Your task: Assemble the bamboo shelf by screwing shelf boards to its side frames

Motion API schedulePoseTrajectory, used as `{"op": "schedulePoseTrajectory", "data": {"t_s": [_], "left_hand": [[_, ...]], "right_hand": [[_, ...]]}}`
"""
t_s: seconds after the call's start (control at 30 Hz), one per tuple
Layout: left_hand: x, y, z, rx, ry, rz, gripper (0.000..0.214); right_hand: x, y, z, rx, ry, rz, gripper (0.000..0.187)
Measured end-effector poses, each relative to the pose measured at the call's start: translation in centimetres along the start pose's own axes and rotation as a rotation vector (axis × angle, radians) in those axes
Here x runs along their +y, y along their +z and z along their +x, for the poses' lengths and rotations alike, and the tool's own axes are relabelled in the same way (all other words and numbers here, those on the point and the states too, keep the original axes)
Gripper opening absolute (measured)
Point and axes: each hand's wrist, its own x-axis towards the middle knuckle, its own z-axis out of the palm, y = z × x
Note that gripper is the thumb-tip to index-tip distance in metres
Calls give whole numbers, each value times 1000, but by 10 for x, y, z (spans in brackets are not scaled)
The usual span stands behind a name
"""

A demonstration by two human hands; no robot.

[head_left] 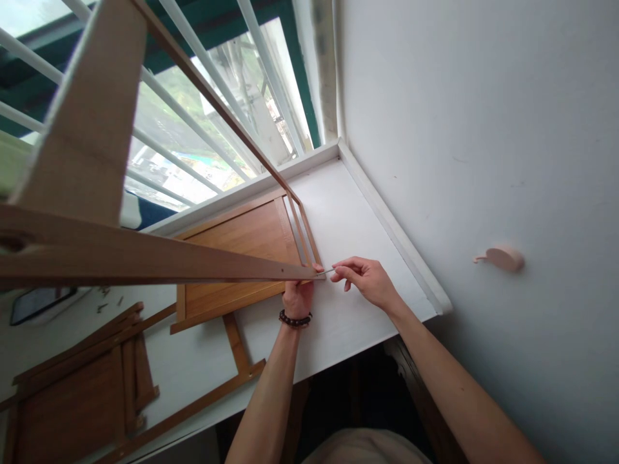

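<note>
Home, seemingly; barred window [193, 132] (wall hook [503, 259])

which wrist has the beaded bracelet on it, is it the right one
No, the beaded bracelet is around the left wrist, and the right wrist is bare.

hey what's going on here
A person's left hand grips a wooden frame near its corner, above a white table. The right hand pinches a thin metal rod, its tip at that same corner. A wooden panel sits just behind, and more wooden parts lie at the left, near a phone.
</note>
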Motion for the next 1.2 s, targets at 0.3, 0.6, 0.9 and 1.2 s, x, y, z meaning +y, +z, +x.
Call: {"op": "schedulePoseTrajectory", "data": {"t_s": [0.3,0.6,0.9,1.2], "left_hand": [[-2,-4,3,24,-17,-9,29],[-4,-5,2,51,-43,6,35],[-1,-8,2,-24,-13,-28,31],[-3,-5,2,54,-44,42,37]], "right_hand": [[-17,2,7,-12,-40,-421,35],[-3,7,16,7,-259,-751,40],[2,16,10,57,-217,-728,42],[15,20,12,173,-179,-664,45]]}}
